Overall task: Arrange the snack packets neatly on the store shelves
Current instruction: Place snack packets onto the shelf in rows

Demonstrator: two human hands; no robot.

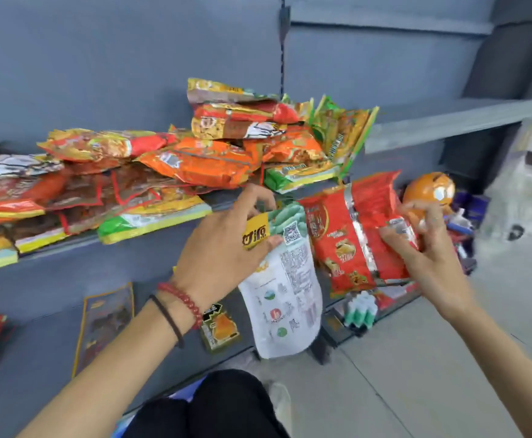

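Held a white pouch (285, 289) by its top edge in the left grip (223, 245), thumb and fingers clamped on it, just below the near lip of the shelf (223, 197). Clutched a red packet (378, 216) in the right grip (429, 248), blurred fingers curled round its right side, just right of the pouch. Faced a heap of orange, red and green snack packets (201, 162) on the shelf, farther off and to the left. Wore red beads (182, 300) on the left wrist.

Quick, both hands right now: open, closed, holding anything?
Left hand: closed, gripping the top of the white packet.
Right hand: closed, pinching the edge of a red packet.
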